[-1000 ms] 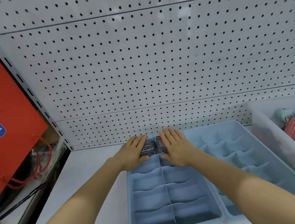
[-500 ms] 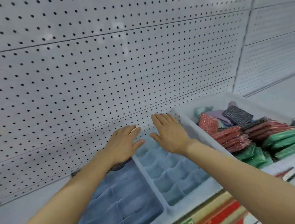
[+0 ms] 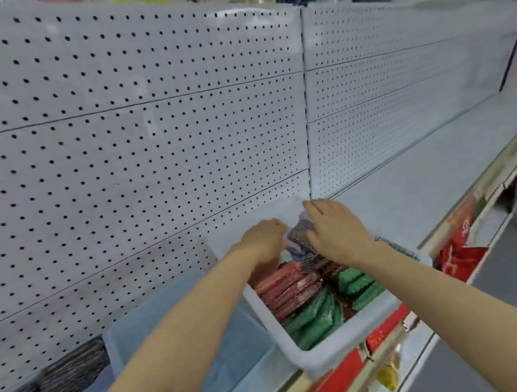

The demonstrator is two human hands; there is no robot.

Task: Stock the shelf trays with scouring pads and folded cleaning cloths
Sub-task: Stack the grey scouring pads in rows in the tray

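both hands reach into the far end of the white bin [image 3: 324, 351] on the shelf [image 3: 421, 181]. the left hand [image 3: 262, 239] curls around the edge of a purple-grey cloth [image 3: 298, 234]; the right hand [image 3: 336, 229] lies on it with fairly straight fingers. red pads [image 3: 285, 288] and green pads [image 3: 317, 315] stand packed in the bin nearer the camera. the blue tray [image 3: 233, 348] sits just left of the bin, with dark scourers [image 3: 72, 368] at far left.

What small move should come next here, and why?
Probably lift the purple-grey pad out of the white bin and carry it to the blue tray. Both the left hand and the right hand are on it at the bin's far end, and the nearest tray compartments look unfilled.
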